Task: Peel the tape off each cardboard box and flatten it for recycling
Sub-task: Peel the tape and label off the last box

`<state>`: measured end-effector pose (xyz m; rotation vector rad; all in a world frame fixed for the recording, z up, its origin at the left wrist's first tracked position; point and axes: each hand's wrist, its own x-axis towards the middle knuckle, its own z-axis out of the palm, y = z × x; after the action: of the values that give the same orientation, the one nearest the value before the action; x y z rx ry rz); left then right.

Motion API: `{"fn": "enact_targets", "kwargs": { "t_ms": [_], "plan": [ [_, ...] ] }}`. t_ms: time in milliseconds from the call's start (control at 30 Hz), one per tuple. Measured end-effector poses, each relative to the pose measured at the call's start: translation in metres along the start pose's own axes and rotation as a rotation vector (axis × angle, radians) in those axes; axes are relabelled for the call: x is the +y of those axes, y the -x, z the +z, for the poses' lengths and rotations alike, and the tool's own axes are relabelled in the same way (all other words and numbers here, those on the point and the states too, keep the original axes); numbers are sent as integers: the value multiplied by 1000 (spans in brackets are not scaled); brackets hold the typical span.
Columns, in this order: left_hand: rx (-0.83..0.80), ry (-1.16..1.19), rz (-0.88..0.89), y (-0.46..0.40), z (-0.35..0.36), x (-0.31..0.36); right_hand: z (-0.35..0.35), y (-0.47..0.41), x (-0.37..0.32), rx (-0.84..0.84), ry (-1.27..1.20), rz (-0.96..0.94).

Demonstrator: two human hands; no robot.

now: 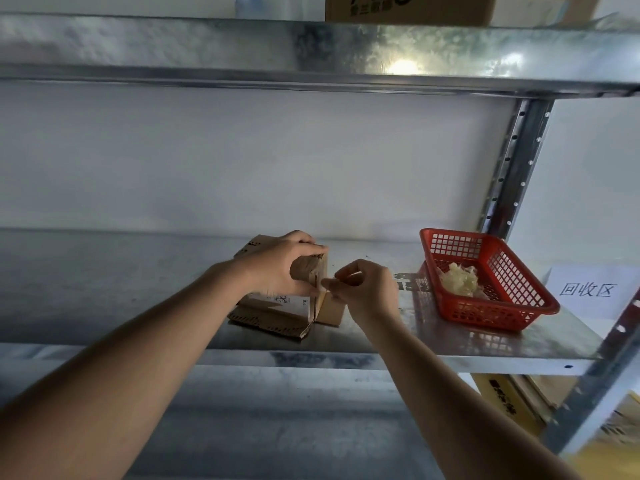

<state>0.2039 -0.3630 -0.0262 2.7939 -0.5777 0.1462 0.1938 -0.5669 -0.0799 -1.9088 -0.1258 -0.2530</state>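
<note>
Two hands work in my head view. Left hand (277, 261) clamps the cardboard box (313, 271) at shelf (381, 327) centre. Right hand (367, 289), at its 3 o'clock, pinches the tape (320, 289). Light, stiff card, I judge; grip corners.

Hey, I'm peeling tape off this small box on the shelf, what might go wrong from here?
1. The tape pinched by the right hand looks thin; it may tear and leave bits on the box.
2. The left hand holds the box on loose flattened cardboard, so the stack could slide as you pull.
3. The red basket with old tape sits to the right near the shelf front edge; a sharp pull could knock it.
</note>
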Motion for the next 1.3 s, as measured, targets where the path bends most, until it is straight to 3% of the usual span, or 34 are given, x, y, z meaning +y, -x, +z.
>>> {"fn": "enact_targets", "kwargs": {
  "t_ms": [367, 633, 733, 833, 933, 1300],
  "plan": [
    [96, -15, 4, -30, 18, 65, -54, -9, -12, 221, 229, -142],
    [117, 8, 3, -55, 32, 106, -122, -20, -6, 372, 535, -269],
    [117, 7, 7, -60, 36, 119, -146, -24, 4, 425, 725, -208],
    [108, 6, 19, -64, 39, 132, -159, -26, 17, 317, 852, -104],
    [97, 8, 17, -66, 40, 141, -165, -23, 26, 223, 787, -94],
    [87, 17, -6, -68, 41, 144, -168, -31, 25, 282, 594, -268]
  ]
}}
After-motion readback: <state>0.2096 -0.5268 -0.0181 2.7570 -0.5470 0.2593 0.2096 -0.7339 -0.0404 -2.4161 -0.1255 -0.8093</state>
